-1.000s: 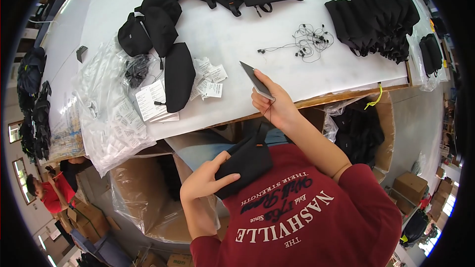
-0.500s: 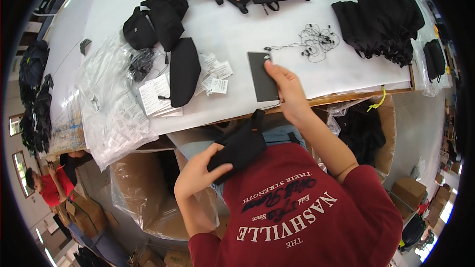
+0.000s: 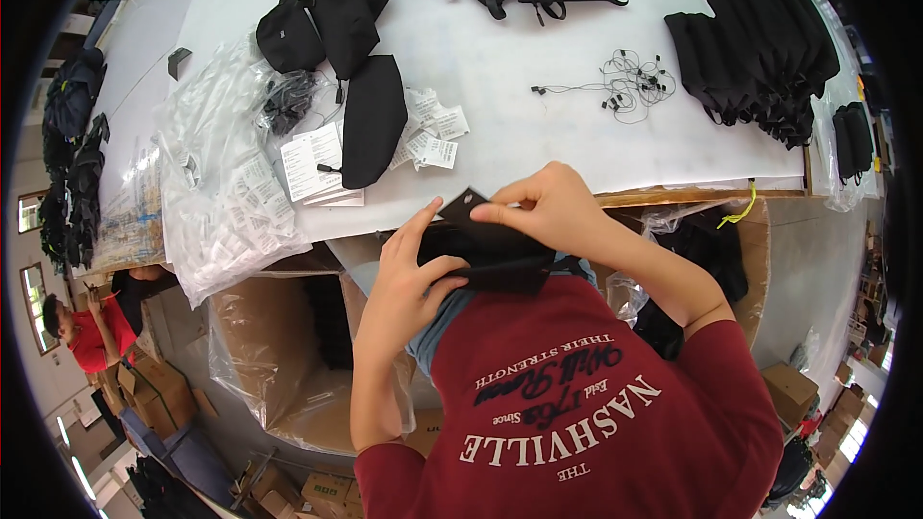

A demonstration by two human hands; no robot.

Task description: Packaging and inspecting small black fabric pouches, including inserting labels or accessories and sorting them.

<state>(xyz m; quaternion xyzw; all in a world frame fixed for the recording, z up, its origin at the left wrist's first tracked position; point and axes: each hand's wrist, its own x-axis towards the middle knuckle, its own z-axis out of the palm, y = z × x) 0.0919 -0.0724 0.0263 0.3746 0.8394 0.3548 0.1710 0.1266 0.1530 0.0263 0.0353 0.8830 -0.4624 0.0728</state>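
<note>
In front of my waist, at the table's near edge, my left hand (image 3: 409, 274) is closed on a black fabric pouch (image 3: 505, 267), whose mouth is spread apart. My right hand (image 3: 553, 207) pinches a flat dark card (image 3: 465, 209) between thumb and fingers. The card stands tilted at the pouch's mouth; how far its lower part reaches inside is hidden. Beyond my hands lie white printed sheets (image 3: 312, 165), small white labels (image 3: 438, 152) and another black pouch (image 3: 377, 120) with a zipper pull. A tangle of black hang-tag strings (image 3: 635, 86) rests farther right.
Black pouches form a stack (image 3: 760, 43) at the right and a pile (image 3: 332, 14) at the far left. A clear plastic bag of labels (image 3: 226, 183) hangs over the table edge. Open cartons (image 3: 274, 327) stand below. A person in red (image 3: 96, 332) is at far left.
My right hand has brought the dark card from the tabletop toward me to the pouch. The pouch has turned and its mouth now gapes, still in my left hand.
</note>
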